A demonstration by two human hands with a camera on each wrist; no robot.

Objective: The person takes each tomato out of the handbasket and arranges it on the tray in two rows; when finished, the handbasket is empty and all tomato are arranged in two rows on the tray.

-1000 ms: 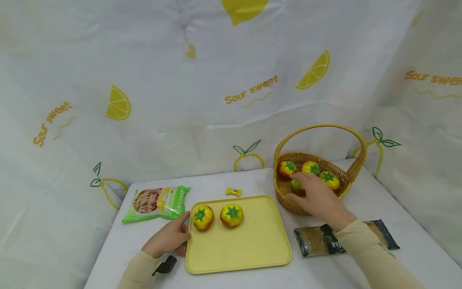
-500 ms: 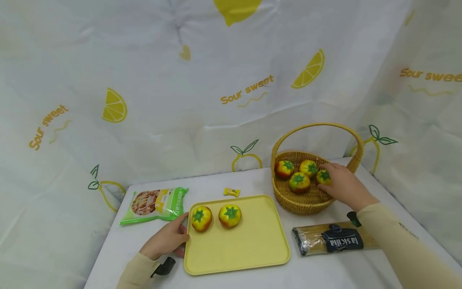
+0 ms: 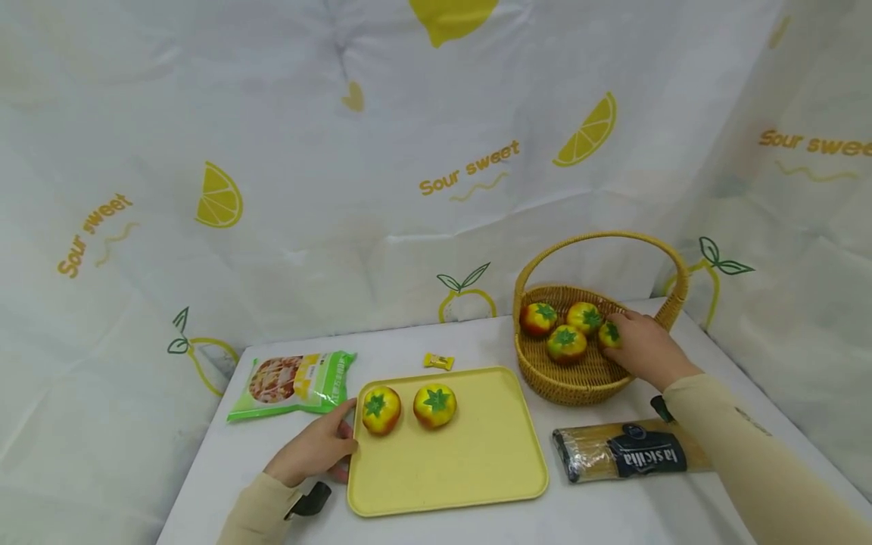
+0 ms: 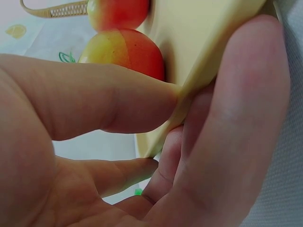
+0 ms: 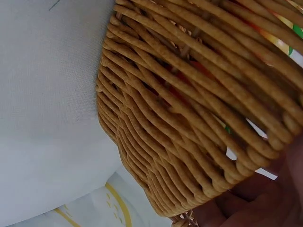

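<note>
My left hand [image 3: 315, 453] holds the left edge of a yellow tray [image 3: 470, 458]. In the left wrist view its fingers [image 4: 137, 101] pinch the tray's rim from both sides. Two yellow-red fruits with green star-shaped tops, a left one [image 3: 381, 411] and a right one [image 3: 434, 406], sit on the tray. My right hand [image 3: 650, 352] reaches into a wicker basket [image 3: 572, 392], fingers and thumb around the rightmost fruit [image 3: 609, 334], partly hiding it. Three more such fruits [image 3: 566, 345] lie beside it. The right wrist view mostly shows the basket's woven wall [image 5: 175, 113].
A packet of spaghetti [image 3: 593, 453] lies in front of the basket, under my right forearm. Behind the tray is a small yellow wrapped candy [image 3: 438, 361]. A green food bag [image 3: 293, 384] lies at the back left. The basket's tall handle [image 3: 602, 236] arches over the fruits.
My right hand has moved right, from above the basket's middle to the rightmost fruit, uncovering the front fruit and the spaghetti label. My left hand has stayed on the tray's edge.
</note>
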